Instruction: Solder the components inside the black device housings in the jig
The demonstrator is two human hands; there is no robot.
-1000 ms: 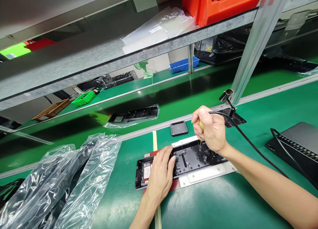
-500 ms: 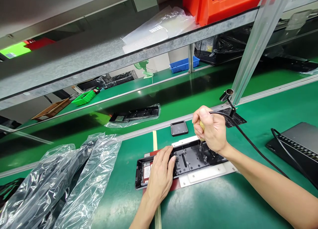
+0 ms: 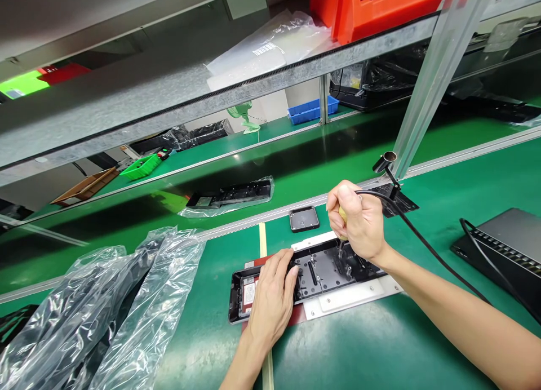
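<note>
Two hands work at the case (image 3: pixel 310 280) in the head view; it lies on the fixture (image 3: pixel 350 297) on the bench, and clock directions run from its middle, twelve pointing away from the person. The left hand (image 3: pixel 274 288), at nine, lies flat across the case, thumb apart from the fingers, pressing rather than gripping. The right hand (image 3: pixel 359 224), at two, is clamped round the yellow-handled tool (image 3: pixel 342 214), whose tip points down into the case; contact is hard to judge against the dark plastic.

If the left palm eased, the case could shift and the tip skid, marking the plastic. A snag in the cord (image 3: pixel 426 255), which runs out towards three near the black unit (image 3: pixel 502 238), could also jerk the tool.

The lid (image 3: pixel 304 218) lies at twelve, close enough to be knocked. The holder (image 3: pixel 385 162) and post (image 3: pixel 439 85) crowd the right hand at half past one. Bags (image 3: pixel 147 305) fill nine.
</note>
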